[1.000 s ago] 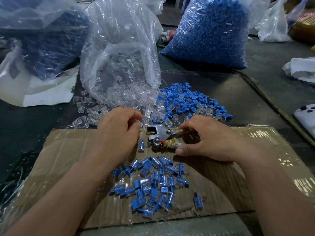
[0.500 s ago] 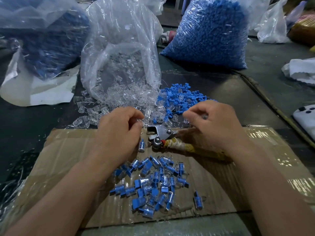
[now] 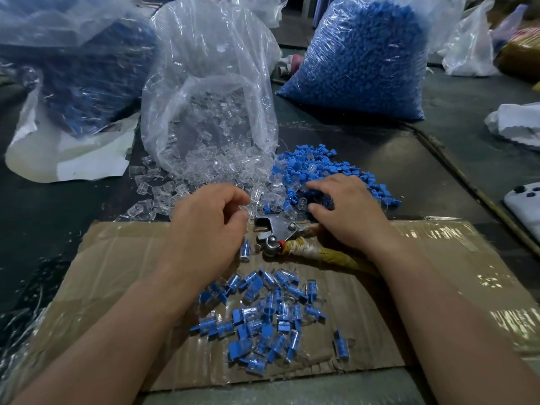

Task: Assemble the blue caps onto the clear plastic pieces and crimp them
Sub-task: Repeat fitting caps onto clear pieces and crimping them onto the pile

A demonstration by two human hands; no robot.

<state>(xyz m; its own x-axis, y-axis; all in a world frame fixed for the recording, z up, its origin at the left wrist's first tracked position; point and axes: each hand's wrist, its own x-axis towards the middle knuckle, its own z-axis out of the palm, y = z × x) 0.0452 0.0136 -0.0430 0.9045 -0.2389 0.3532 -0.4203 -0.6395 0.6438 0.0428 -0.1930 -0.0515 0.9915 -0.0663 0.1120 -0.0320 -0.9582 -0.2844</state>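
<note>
My left hand (image 3: pixel 209 229) has its fingers curled and pinches a clear plastic piece (image 3: pixel 244 206) between thumb and forefinger, just left of the crimping pliers (image 3: pixel 277 229). The pliers lie free on the cardboard (image 3: pixel 117 273), their tape-wrapped handle partly under my right wrist. My right hand (image 3: pixel 347 213) reaches over the loose blue caps (image 3: pixel 318 168), fingers spread and arched, fingertips touching the pile. Loose clear pieces (image 3: pixel 163 191) spill from their bag. One capped piece (image 3: pixel 245 252) stands by the pliers. A heap of capped pieces (image 3: pixel 263 317) lies near me.
An opened bag of clear pieces (image 3: pixel 210 97) stands behind the piles, and a full bag of blue caps (image 3: pixel 365 54) behind it on the right. Another bag (image 3: pixel 76 71) fills the far left. A white device (image 3: pixel 524 200) and white cloth (image 3: pixel 517 124) lie at the right edge.
My right hand let go of the pliers' handle and moved forward onto the blue caps. The pliers stay on the cardboard. My left hand has hardly moved.
</note>
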